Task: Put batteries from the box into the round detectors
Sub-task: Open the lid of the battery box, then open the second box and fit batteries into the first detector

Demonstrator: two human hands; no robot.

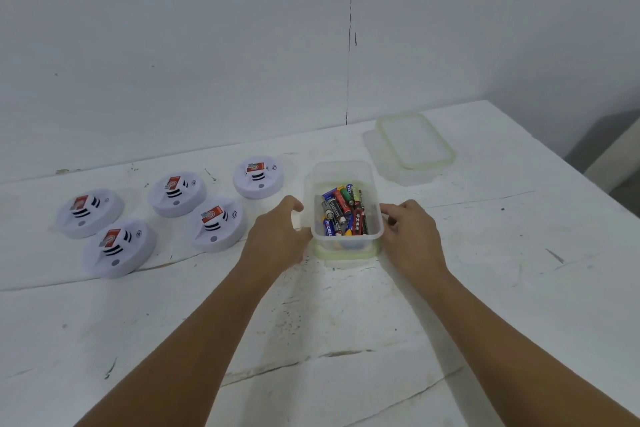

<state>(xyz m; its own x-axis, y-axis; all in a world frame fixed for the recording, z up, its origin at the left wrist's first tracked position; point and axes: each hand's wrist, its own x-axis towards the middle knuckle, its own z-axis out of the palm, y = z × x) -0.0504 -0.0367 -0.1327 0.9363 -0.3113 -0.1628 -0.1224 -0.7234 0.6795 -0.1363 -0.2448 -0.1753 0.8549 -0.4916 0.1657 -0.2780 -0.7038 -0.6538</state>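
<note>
Flanking one box (346,208): two hands | five detectors (178,196) | one lid (415,140)

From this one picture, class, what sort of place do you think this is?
Probably a plain workroom or test bench, not a home: a scuffed white table against a bare white wall, with five identical round detectors laid out beside a clear box of loose batteries.

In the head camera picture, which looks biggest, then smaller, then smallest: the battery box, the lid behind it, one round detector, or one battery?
1. The lid, though it lies farther away.
2 and 3. The battery box and the nearest round detector look about alike, so no ranking.
4. A single battery, clearly smallest.
</note>
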